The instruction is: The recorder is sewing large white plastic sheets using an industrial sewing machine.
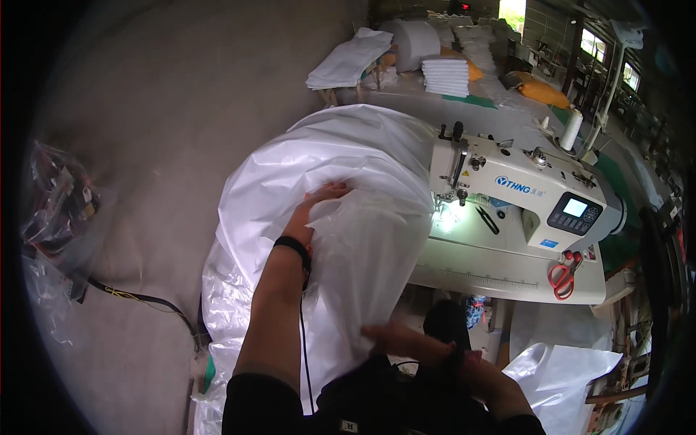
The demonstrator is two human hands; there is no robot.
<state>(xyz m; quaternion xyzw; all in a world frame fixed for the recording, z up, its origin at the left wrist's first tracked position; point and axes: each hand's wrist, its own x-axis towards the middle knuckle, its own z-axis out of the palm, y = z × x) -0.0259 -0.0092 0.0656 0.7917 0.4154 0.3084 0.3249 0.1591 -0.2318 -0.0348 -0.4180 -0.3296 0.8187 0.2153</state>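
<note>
A large sheet of white woven plastic point(290, 159) is draped over the left part of the sewing table and hangs down toward my lap. My left hand point(328, 191) lies flat among its folds, fingers stretched to the right and partly covered by a raised flap. At the lower middle, my right hand point(409, 342) is smeared by motion beside the sheet's hanging edge; whether it grips anything does not show. The white sewing machine point(507, 174) stands to the right, its lamp lighting the needle area where the sheet's right edge reaches.
Red-handled scissors point(562, 279) and black thread snips point(487, 220) lie on the machine table point(471, 272). A thread cone point(571, 130) stands behind the machine. Folded white stacks point(445, 76) sit farther back. Clear plastic bags point(58, 203) and a black cable point(148, 299) lie at left.
</note>
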